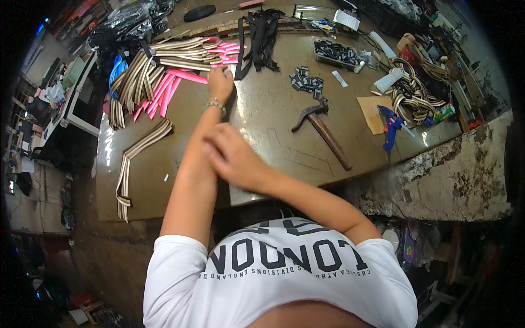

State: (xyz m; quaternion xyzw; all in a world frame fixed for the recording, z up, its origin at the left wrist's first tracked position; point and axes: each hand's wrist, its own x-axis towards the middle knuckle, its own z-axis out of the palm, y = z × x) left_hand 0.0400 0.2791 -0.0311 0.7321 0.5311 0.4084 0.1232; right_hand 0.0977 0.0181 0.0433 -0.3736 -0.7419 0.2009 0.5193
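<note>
My left hand [220, 83] reaches out over the table to the ends of a pile of striped cream-and-brown straps [183, 53]. Its fingers look bent together at the pile's edge, touching it; what they pinch is too small to make out. Pink strips [164, 93] stick out of the same pile beside that hand. Closer to me, my right hand [235, 157] crosses over my left forearm, slightly blurred. Its fingers are loosely curved and a little apart, with nothing seen in them. One folded striped strap [127, 158] lies alone at the left.
Black strips [261, 38] hang together behind my left hand. To the right lie a hammer [332, 139], small dark metal pieces [306, 82], a clear tray [334, 53] full of more pieces, and a blue glue gun [390, 128] beside brown card [373, 113]. Coiled straps [413, 101] sit farther right.
</note>
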